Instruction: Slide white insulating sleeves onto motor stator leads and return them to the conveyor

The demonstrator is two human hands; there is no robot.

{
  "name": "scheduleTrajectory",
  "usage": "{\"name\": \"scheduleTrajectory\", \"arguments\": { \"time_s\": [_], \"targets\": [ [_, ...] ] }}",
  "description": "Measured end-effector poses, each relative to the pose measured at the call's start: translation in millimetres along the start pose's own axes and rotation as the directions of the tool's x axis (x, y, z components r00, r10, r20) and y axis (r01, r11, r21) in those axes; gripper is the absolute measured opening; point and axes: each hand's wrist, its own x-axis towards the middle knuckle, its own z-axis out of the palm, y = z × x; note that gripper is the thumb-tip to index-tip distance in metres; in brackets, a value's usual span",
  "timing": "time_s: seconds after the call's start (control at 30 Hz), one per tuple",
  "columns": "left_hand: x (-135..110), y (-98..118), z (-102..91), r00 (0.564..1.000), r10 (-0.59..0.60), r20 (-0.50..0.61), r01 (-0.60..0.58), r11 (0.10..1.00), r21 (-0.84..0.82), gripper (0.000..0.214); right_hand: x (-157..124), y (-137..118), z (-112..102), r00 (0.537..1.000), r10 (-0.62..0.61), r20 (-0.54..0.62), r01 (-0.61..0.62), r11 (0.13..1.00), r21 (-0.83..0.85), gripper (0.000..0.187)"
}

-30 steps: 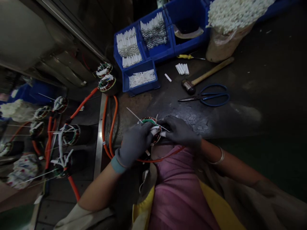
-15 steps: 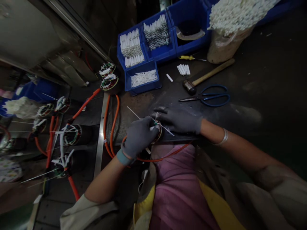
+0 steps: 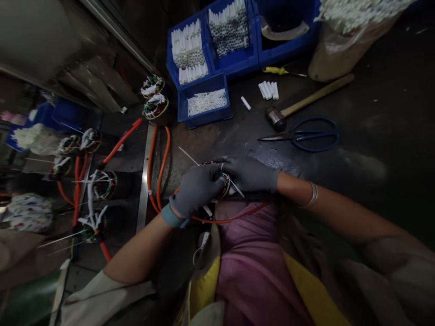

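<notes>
A wound stator (image 3: 224, 184) is held at lower centre of the frame, clamped between the gloved left hand (image 3: 196, 190) and gloved right hand (image 3: 249, 175). White cable ties (image 3: 236, 185) project from it, and an orange cable (image 3: 217, 220) is curved below. Blue bins (image 3: 204, 102) are seen at upper centre.

Matt grey cloth gloves (image 3: 197, 190), glossy orange cable (image 3: 150, 163), blue plastic bins (image 3: 207, 118)
</notes>
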Motion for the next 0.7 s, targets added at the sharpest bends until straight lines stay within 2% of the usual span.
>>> {"name": "scheduleTrajectory", "arguments": {
  "time_s": [0.1,0.2,0.33,0.43,0.57,0.63,0.7],
  "targets": [
    [-2,-7,-3.8,0.999,0.013,0.043,-0.007,0.991,-0.13,0.034,-3,1,3,1.0,-0.013,0.0,0.013,1.0,0.019,0.079],
    [-11,-20,-21.3,0.987,0.084,0.137,-0.045,0.963,-0.268,0.05,-6,-1,5,1.0,-0.008,-0.014,0.009,1.0,0.024,0.082],
    [-24,-32,-45.2,0.969,0.16,0.189,-0.117,0.968,-0.22,0.055,-9,-8,7,0.999,0.008,-0.032,-0.007,1.0,0.022,0.081],
    [-24,-35,-43.3,0.964,0.177,0.198,-0.12,0.955,-0.27,0.057,-9,-12,8,0.999,0.024,-0.037,-0.023,1.0,0.007,0.084],
    [-21,-27,-17.6,0.98,0.176,0.093,-0.132,0.924,-0.36,0.043,-8,-13,11,0.998,0.022,-0.062,-0.021,1.0,0.009,0.085],
    [-23,-17,-0.1,0.987,0.161,-0.027,-0.162,0.951,-0.264,0.035,-7,-12,13,0.998,0.013,-0.06,-0.013,1.0,0.015,0.084],
    [-27,-6,16.2,0.969,0.13,-0.211,-0.155,0.982,-0.106,0.031,-7,-10,13,0.998,0.018,-0.054,-0.017,1.0,0.01,0.084]
  ]
}}
